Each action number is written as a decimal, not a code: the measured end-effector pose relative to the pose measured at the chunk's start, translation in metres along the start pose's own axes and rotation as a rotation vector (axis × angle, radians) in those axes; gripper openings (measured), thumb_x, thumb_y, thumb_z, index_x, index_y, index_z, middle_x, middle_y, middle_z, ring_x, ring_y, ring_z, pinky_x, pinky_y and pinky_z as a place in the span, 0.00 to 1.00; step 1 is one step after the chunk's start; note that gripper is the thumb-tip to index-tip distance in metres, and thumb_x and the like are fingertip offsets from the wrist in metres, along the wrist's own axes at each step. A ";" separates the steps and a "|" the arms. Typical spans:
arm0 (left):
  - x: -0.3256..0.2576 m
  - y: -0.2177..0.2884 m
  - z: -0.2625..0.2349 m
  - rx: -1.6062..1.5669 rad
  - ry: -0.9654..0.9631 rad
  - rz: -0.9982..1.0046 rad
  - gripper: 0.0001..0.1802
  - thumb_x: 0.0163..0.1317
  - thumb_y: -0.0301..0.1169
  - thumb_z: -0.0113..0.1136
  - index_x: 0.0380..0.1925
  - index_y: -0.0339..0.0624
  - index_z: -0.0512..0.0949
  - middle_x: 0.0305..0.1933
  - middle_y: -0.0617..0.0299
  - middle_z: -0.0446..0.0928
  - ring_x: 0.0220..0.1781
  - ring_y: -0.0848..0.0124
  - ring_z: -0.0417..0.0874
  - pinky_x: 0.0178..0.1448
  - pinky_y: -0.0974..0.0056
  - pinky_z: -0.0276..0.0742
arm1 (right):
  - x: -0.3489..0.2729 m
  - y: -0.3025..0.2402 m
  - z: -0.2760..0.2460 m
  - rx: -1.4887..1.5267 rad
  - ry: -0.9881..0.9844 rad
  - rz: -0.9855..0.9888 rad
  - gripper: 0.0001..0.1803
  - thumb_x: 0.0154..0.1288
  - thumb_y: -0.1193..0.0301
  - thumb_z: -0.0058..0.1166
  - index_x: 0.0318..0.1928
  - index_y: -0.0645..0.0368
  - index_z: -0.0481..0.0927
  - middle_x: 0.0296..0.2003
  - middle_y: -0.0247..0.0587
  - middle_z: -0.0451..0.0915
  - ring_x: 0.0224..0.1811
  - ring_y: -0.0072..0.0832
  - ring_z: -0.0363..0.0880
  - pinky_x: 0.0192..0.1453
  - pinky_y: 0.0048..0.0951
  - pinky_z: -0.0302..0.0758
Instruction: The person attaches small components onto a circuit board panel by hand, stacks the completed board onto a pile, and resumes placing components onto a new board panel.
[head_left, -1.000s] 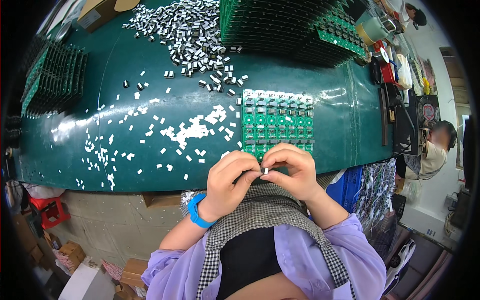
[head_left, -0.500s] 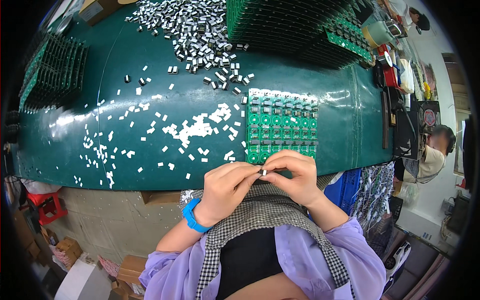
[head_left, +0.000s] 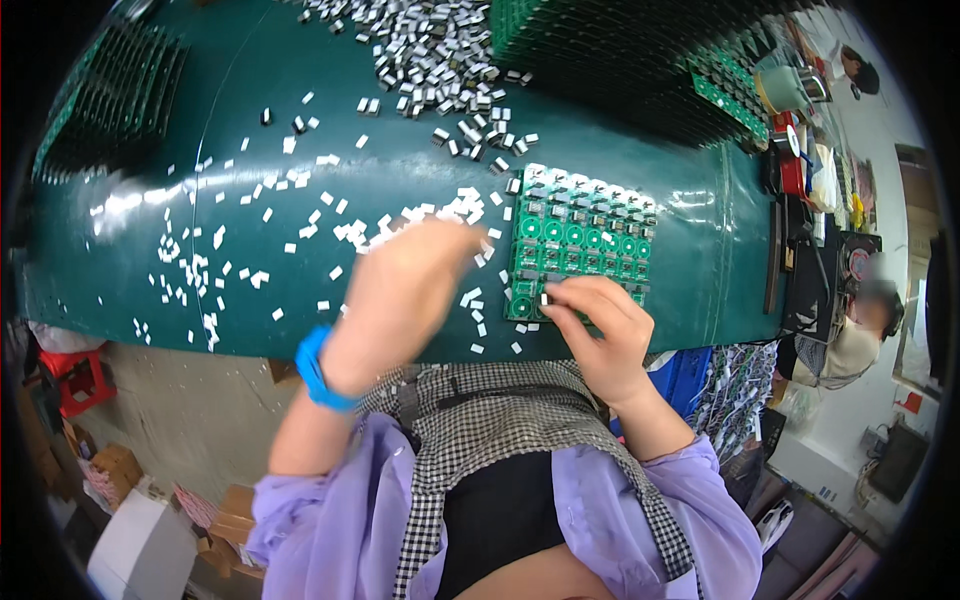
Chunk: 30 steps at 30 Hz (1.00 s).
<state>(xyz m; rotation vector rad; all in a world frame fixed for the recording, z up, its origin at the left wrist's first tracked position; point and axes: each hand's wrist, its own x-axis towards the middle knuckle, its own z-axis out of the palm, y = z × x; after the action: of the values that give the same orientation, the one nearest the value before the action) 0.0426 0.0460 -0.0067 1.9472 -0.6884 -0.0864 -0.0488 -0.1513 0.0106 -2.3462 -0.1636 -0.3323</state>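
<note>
Head: boxy block (head_left: 545, 299), rectangular board (head_left: 573, 246)

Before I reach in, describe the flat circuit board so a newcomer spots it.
At the green table, find the right hand, which covers part of a green circuit board. Dotted with dark components, it lies singly, unlike the tall board stack beyond it.

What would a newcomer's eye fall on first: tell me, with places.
First, probably the big heap of small black-and-white parts at the table's far side, beside tall stacked green boards. Then the loose white pieces scattered across the left and middle, with the blurred left hand against them. Right of centre, the right hand pinches a small part at a green board panel's near edge.
</note>
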 end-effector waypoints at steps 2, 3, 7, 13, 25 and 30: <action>0.032 -0.011 -0.017 0.338 0.035 0.045 0.19 0.55 0.17 0.52 0.49 0.35 0.73 0.48 0.48 0.74 0.49 0.51 0.74 0.53 0.57 0.71 | 0.003 0.002 0.005 -0.040 0.000 -0.028 0.12 0.48 0.81 0.64 0.36 0.62 0.81 0.31 0.40 0.79 0.31 0.32 0.80 0.32 0.26 0.76; 0.040 -0.019 -0.021 0.473 0.011 0.060 0.22 0.55 0.18 0.54 0.52 0.37 0.72 0.51 0.49 0.71 0.52 0.52 0.72 0.55 0.57 0.69 | 0.006 0.003 0.007 -0.113 -0.006 -0.116 0.12 0.47 0.81 0.64 0.35 0.62 0.81 0.31 0.39 0.79 0.30 0.32 0.80 0.32 0.27 0.77; 0.053 -0.036 -0.012 0.577 0.033 0.101 0.15 0.53 0.21 0.58 0.43 0.38 0.75 0.44 0.54 0.72 0.47 0.56 0.72 0.51 0.58 0.71 | 0.011 -0.001 0.010 -0.240 -0.032 -0.207 0.11 0.46 0.81 0.64 0.34 0.61 0.81 0.31 0.38 0.79 0.30 0.31 0.80 0.31 0.28 0.77; 0.046 -0.037 -0.009 0.573 0.005 0.100 0.06 0.53 0.22 0.58 0.32 0.39 0.74 0.35 0.58 0.72 0.41 0.59 0.73 0.45 0.58 0.71 | 0.013 -0.002 0.009 -0.258 -0.064 -0.202 0.11 0.46 0.81 0.64 0.34 0.61 0.81 0.31 0.38 0.78 0.30 0.32 0.80 0.30 0.28 0.76; 0.009 0.005 -0.014 -0.247 0.122 -0.100 0.10 0.57 0.19 0.55 0.40 0.33 0.76 0.37 0.54 0.79 0.36 0.67 0.82 0.40 0.65 0.76 | 0.014 -0.002 0.008 -0.235 -0.067 -0.189 0.11 0.45 0.81 0.64 0.33 0.61 0.81 0.30 0.38 0.78 0.30 0.32 0.80 0.31 0.28 0.76; -0.023 0.009 0.004 -0.708 0.056 -0.332 0.09 0.64 0.21 0.53 0.44 0.29 0.75 0.42 0.58 0.78 0.43 0.70 0.82 0.46 0.70 0.78 | 0.013 0.001 0.009 -0.235 -0.077 -0.193 0.12 0.45 0.81 0.65 0.33 0.61 0.81 0.30 0.38 0.78 0.30 0.32 0.80 0.31 0.28 0.76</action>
<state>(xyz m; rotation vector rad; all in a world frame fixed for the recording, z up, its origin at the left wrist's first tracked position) 0.0183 0.0519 -0.0065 1.3496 -0.2339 -0.4207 -0.0346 -0.1453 0.0078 -2.5833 -0.4096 -0.3719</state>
